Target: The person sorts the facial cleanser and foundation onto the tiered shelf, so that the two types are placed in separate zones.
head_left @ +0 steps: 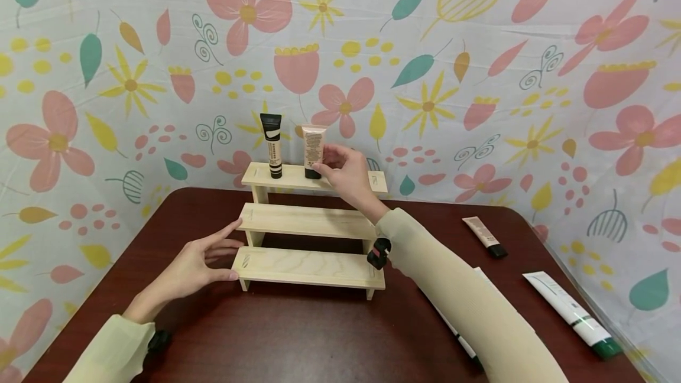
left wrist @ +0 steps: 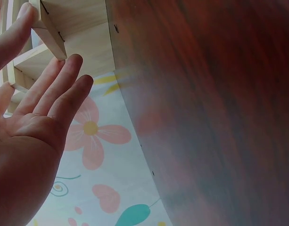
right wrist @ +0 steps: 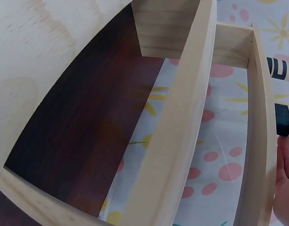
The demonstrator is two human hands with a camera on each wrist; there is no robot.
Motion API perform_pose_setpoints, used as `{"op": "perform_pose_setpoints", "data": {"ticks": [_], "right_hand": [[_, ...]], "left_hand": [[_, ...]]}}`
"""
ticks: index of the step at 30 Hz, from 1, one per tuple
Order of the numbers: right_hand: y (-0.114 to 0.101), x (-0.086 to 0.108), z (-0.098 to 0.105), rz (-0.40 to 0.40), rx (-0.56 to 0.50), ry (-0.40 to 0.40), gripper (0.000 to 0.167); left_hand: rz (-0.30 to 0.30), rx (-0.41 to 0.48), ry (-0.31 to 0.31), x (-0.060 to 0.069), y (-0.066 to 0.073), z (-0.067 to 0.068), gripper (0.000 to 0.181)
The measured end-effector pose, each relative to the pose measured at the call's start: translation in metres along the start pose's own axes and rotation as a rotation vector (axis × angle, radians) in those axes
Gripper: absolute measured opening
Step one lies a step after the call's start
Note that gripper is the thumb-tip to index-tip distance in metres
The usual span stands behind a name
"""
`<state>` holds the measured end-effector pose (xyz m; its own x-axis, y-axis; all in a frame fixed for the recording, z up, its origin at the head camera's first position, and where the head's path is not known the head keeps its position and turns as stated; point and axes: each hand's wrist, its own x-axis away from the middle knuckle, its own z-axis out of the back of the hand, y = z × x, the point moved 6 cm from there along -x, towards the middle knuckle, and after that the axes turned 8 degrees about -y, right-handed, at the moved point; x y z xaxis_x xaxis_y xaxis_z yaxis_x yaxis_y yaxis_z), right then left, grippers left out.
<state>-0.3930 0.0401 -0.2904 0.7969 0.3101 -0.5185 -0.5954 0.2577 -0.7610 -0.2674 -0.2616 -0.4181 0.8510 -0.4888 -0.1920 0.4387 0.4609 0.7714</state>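
Observation:
A three-tier light wooden stand (head_left: 308, 266) is on the dark table. My right hand (head_left: 348, 175) pinches a beige tube (head_left: 314, 148) with a black cap between thumb and fingers, upright at the top tier. In the right wrist view, only the tube's black cap (right wrist: 282, 119) and part of the hand show at the right edge. A slimmer black-and-beige tube (head_left: 273, 149) stands cap down on that tier, to the left. My left hand (head_left: 194, 262) touches the stand's left side, its fingers extended and its thumb at the lowest tier, as the left wrist view also shows.
A small pinkish tube (head_left: 483, 235) lies on the table (head_left: 319, 336) to the right. Nearer lies a white tube (head_left: 569, 309) with a green cap. Another white tube (head_left: 461, 340) is partly hidden under my right forearm. A flower-printed cloth (head_left: 425, 46) hangs behind the table.

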Motion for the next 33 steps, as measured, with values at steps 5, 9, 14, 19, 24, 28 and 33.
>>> {"op": "perform_pose_setpoints", "data": {"ticks": [5,9,14,19,24,28,33], "right_hand": [[0.0009,0.0004,0.0006,-0.015,0.005,-0.017,0.033],[0.0012,0.0004,0.0009,-0.025,0.015,-0.027,0.033],[-0.0005,0.0004,0.0011,-0.019,0.027,-0.031,0.032],[-0.0017,0.0005,0.0017,-0.017,0.034,-0.029,0.032],[-0.0023,0.0006,0.0019,-0.021,0.037,-0.033,0.033],[-0.0015,0.0,0.0018,-0.028,0.03,-0.04,0.034],[-0.0006,-0.0006,0.0022,-0.031,0.033,-0.045,0.033]], "left_hand": [[0.001,0.001,-0.002,-0.0002,0.0,-0.0005,0.106],[-0.003,0.0,-0.002,0.0002,0.0006,-0.001,0.105],[-0.014,0.009,0.001,0.0006,0.0009,-0.001,0.106],[-0.013,0.016,0.002,-0.0001,0.0008,-0.001,0.106],[-0.009,0.016,0.002,-0.0001,0.0011,-0.0012,0.106],[-0.006,0.008,0.002,0.0,0.0023,-0.0017,0.105],[-0.013,-0.001,0.005,0.0001,0.0045,-0.0021,0.104]]}}
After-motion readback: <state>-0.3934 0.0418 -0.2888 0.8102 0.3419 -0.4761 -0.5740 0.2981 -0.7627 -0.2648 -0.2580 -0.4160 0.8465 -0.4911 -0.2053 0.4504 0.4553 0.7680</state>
